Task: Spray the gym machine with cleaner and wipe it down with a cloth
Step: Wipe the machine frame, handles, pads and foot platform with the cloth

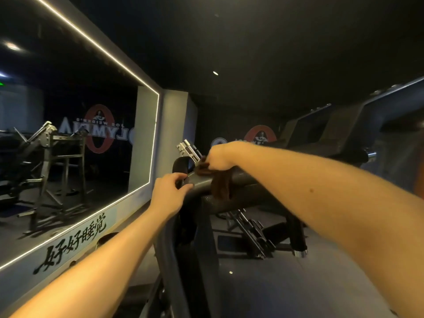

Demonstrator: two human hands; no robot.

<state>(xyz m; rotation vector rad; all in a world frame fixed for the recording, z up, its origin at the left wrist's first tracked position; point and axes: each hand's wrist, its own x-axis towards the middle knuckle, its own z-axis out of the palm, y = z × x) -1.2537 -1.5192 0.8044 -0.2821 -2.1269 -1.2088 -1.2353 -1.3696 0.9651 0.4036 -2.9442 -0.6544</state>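
The gym machine's dark grey frame (pixel 243 198) rises in the centre, with a curved top bar running left to right. A dark brown cloth (pixel 221 185) lies over that bar and hangs down its front. My right hand (pixel 221 157) grips the bunched top of the cloth against the bar. My left hand (pixel 168 193) grips the bar's left end with curled fingers, a little left of the cloth. No spray bottle is in view.
A large wall mirror (pixel 75 138) with a lit edge fills the left side, close to the machine. Shiny metal pins (pixel 189 150) stick up behind the bar. More dark machines (pixel 339 134) stand at the right, with grey floor (pixel 286 283) below.
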